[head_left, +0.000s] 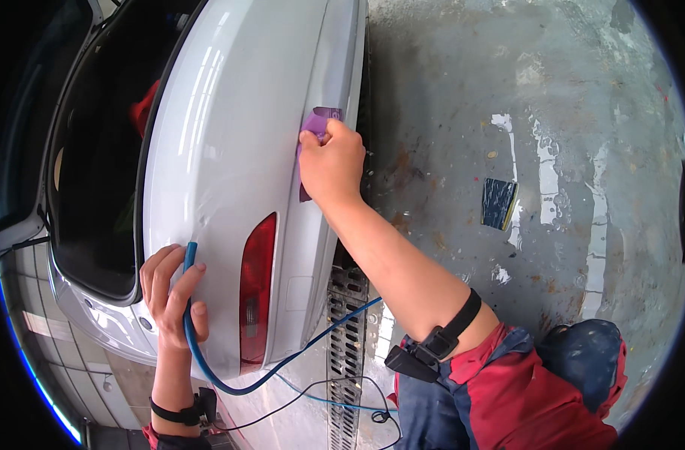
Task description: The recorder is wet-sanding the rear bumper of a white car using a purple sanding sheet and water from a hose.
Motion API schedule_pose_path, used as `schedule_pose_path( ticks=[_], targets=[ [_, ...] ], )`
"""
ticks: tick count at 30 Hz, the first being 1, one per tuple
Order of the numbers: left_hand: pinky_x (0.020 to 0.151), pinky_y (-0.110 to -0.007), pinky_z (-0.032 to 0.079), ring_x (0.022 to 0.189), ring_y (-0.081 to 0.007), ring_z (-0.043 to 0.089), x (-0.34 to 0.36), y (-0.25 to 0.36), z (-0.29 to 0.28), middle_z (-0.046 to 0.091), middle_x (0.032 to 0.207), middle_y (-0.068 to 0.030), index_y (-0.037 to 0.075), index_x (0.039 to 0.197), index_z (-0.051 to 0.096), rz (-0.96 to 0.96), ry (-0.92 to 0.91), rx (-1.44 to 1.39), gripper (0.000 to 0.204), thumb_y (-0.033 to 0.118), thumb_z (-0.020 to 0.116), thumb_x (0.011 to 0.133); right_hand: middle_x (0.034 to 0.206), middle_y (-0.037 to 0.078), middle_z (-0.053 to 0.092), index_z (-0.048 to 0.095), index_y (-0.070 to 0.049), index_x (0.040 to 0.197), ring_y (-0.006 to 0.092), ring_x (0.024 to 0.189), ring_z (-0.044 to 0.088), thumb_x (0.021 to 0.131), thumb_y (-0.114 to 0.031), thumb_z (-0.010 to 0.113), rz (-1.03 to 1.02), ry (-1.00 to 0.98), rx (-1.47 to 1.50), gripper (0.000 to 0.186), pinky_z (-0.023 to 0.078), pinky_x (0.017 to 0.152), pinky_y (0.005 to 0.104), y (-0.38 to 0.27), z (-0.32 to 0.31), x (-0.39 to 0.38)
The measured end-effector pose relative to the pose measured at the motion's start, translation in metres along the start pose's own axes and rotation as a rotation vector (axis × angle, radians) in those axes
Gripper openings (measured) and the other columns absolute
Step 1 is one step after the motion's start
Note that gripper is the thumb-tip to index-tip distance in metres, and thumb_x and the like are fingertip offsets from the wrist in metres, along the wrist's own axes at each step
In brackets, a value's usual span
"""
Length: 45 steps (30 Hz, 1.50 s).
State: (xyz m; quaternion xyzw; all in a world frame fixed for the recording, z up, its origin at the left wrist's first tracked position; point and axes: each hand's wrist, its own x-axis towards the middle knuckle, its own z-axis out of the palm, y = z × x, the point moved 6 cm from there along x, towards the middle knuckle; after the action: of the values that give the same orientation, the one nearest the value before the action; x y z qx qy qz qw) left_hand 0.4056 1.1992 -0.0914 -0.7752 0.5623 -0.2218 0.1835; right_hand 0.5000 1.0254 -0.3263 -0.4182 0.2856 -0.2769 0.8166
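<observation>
Head view: right hand [335, 161] has its fingers pinched on a purple sheet [317, 121], thin, flexible, sandpaper-like, darker at both ends; it lies against the side of a long crease in the white car body [230, 135], right beside the hand and beyond the tail light. Body is glossy painted panel, smoothly curved, with streaky light reflections. Left hand [170, 300] has fingers curled around a blue hose [241, 391] near its end, close to the dark rear window [102, 172]; hose is round, smooth, bends in a U and runs off behind the right forearm. Red tail light [257, 300], a tapered glossy lens, sits between the hands. Floor [447, 112] is grey, shiny, blotchy; a dark four-sided pad [498, 204] lies on it. Slotted drain grate [347, 330] below the hose, thin black cable [297, 394] looping nearby.
</observation>
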Motion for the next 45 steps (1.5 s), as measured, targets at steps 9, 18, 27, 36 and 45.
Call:
schedule_pose_path(
  ticks=[9, 18, 27, 36, 45],
  targets=[
    [0.099, -0.055, 0.049, 0.114, -0.0406, 0.067, 0.008, 0.0, -0.002, 0.072, 0.118, -0.0189, 0.013, 0.116, 0.071, 0.003, -0.063, -0.011, 0.034, 0.036, 0.05, 0.104, 0.068, 0.01, 0.063, 0.067, 0.002, 0.109, 0.016, 0.057, 0.057, 0.095, -0.01, 0.076, 0.075, -0.048, -0.108, 0.02, 0.046, 0.057, 0.0343, 0.027, 0.001, -0.098],
    [0.101, -0.058, 0.047, 0.118, -0.0422, 0.065, 0.015, -0.002, -0.011, 0.073, 0.117, -0.0193, 0.01, 0.111, 0.072, -0.056, -0.033, -0.038, 0.032, 0.033, 0.051, 0.102, 0.078, 0.017, 0.072, 0.071, 0.0, 0.093, 0.0331, 0.074, 0.07, 0.09, -0.007, 0.072, -0.129, 0.104, -0.107, 0.007, 0.054, 0.072, 0.0432, -0.026, 0.009, 0.075],
    [0.106, -0.055, 0.046, 0.123, -0.0364, 0.063, 0.011, -0.005, -0.013, 0.07, 0.123, -0.0125, 0.015, 0.112, 0.073, -0.131, -0.01, -0.038, 0.028, 0.029, 0.066, 0.089, 0.074, 0.004, 0.07, 0.072, -0.001, 0.092, 0.0142, 0.066, 0.064, 0.093, -0.009, 0.073, -0.011, 0.008, -0.256, 0.007, 0.051, 0.067, 0.0347, -0.005, 0.004, 0.006],
    [0.111, -0.06, 0.042, 0.125, -0.0406, 0.061, 0.009, -0.004, -0.007, 0.069, 0.124, -0.0181, 0.011, 0.115, 0.07, -0.159, -0.053, 0.023, 0.031, 0.031, 0.052, 0.101, 0.066, 0.003, 0.058, 0.065, 0.001, 0.083, 0.0125, 0.06, 0.051, 0.092, -0.005, 0.074, -0.085, 0.047, -0.107, 0.015, 0.044, 0.059, 0.0361, -0.032, 0.0, 0.043],
    [0.111, -0.055, 0.043, 0.128, -0.0447, 0.058, 0.105, -0.034, -0.005, 0.066, 0.128, -0.0241, 0.004, 0.114, 0.071, -0.132, -0.038, -0.085, 0.037, 0.03, 0.047, 0.103, 0.095, 0.018, 0.071, 0.068, 0.003, 0.095, 0.0398, 0.083, 0.068, 0.092, -0.006, 0.073, -0.086, 0.022, -0.009, 0.01, 0.053, 0.074, 0.047, -0.036, 0.002, 0.084]
  ],
)
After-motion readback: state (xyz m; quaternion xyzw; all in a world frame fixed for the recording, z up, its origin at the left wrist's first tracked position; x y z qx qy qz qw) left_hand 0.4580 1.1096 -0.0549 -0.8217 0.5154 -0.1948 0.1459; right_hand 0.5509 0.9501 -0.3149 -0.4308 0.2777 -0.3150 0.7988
